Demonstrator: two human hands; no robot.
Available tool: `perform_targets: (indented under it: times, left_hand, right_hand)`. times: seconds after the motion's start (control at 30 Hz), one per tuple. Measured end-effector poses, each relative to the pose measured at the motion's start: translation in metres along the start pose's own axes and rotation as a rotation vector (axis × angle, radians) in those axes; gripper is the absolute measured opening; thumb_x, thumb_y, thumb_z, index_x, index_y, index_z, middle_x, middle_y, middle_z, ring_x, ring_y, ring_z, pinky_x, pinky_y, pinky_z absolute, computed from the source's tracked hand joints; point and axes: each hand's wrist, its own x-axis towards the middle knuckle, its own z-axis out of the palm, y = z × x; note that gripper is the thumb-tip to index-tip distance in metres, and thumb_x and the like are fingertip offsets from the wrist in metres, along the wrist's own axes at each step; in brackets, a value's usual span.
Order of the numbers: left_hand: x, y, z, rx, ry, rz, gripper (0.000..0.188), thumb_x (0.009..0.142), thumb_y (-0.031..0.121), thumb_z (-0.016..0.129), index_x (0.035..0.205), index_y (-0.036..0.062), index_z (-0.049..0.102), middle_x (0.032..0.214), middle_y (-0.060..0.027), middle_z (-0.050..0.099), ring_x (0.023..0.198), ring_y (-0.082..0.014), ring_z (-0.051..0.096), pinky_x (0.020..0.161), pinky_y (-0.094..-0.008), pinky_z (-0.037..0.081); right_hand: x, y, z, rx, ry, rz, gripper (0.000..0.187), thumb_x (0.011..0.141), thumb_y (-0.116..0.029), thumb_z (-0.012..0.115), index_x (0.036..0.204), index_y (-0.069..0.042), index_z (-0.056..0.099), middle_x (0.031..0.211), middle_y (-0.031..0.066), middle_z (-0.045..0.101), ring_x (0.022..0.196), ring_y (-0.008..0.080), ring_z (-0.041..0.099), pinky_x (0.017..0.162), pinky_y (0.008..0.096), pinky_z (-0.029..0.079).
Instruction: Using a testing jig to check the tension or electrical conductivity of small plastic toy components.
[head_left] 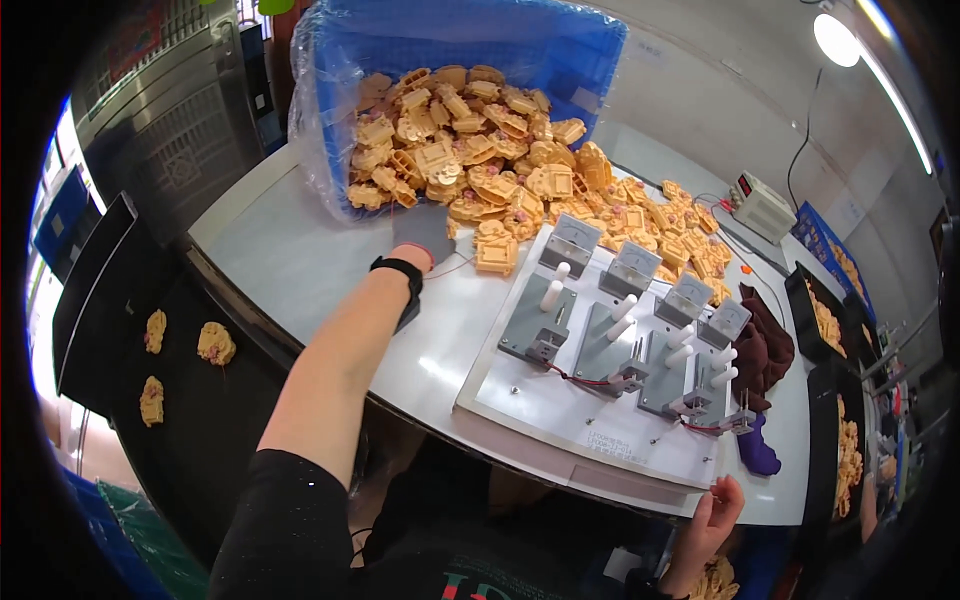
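Note:
My left hand point(424, 230), in a grey glove with a black band at the wrist, reaches to the near edge of a heap of yellow plastic housings point(490, 185). Its fingers blend into the glove's grey, so their grip is not clear. One yellow housing point(496, 250) lies just right of it. At the table's front edge, my bare right hand point(718, 508) holds nothing, thumb and fingers apart and loosely curved. Beside it is the corner of a white test board point(540, 400) bearing several grey fixtures with white pegs and dial meters point(630, 268).
A blue crate point(345, 110) lined with clear plastic lies tipped, spilling housings. A power supply point(763, 205) sits at the back right. Brown cloth point(768, 350) and a purple cloth-like thing point(757, 447) lie right of the board. Black trays point(838, 440) stand far right; a dark surface with several pieces point(215, 343) is left.

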Motion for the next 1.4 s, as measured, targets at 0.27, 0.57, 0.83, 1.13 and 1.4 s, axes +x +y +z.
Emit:
perform_targets:
  times: [0.27,0.57,0.83,1.13,1.4]
  left_hand:
    - [-0.028,-0.06,-0.032,-0.404,-0.125,0.054,0.061,0.076,0.034,0.069,0.128,0.004,0.056,0.111,-0.014,0.067,0.105,-0.0264,0.063,0.088,-0.0378,0.051]
    - [-0.137,0.005,-0.131,-1.105,-0.155,0.389,0.046,0.078,-0.004,0.071,0.12,0.0056,0.054,0.117,-0.004,0.057,0.108,-0.0147,0.056,0.093,-0.0285,0.046]
    - [-0.138,0.023,-0.118,-0.716,0.287,0.883,0.047,0.072,-0.011,0.073,0.11,0.0082,0.053,0.12,-0.0102,0.058,0.113,-0.0252,0.058,0.094,-0.0338,0.046]
    - [-0.117,0.023,-0.089,-1.067,0.112,0.696,0.045,0.08,-0.01,0.07,0.113,0.0096,0.046,0.125,-0.0095,0.054,0.116,-0.0167,0.053,0.095,-0.0292,0.046]
    - [-0.096,0.033,-0.079,-0.955,0.227,0.793,0.043,0.079,-0.01,0.068,0.111,0.0097,0.047,0.128,-0.0114,0.053,0.123,-0.023,0.051,0.099,-0.0322,0.044]
  right_hand:
    - [0.004,-0.079,0.06,0.069,-0.472,-0.24,0.026,0.077,0.001,0.069,0.101,-0.002,0.062,0.099,0.0124,0.061,0.094,0.0258,0.059,0.084,0.0323,0.048]
    - [0.022,-0.106,0.166,0.297,-0.656,-0.163,0.049,0.083,-0.006,0.07,0.129,-0.004,0.05,0.118,0.0117,0.057,0.102,0.0229,0.058,0.085,0.0323,0.047]
    - [0.027,-0.109,0.216,0.59,-0.63,0.045,0.057,0.091,-0.011,0.065,0.141,-0.007,0.038,0.127,0.014,0.051,0.112,0.0183,0.054,0.089,0.0303,0.046]
    - [0.026,-0.109,0.215,0.465,-0.612,-0.114,0.049,0.09,-0.012,0.065,0.136,-0.007,0.048,0.117,0.0098,0.056,0.107,0.018,0.057,0.09,0.0305,0.046]
    - [0.032,-0.106,0.21,0.544,-0.704,-0.089,0.034,0.088,-0.008,0.066,0.12,-0.004,0.056,0.106,0.0039,0.056,0.094,0.0123,0.056,0.086,0.0266,0.046]
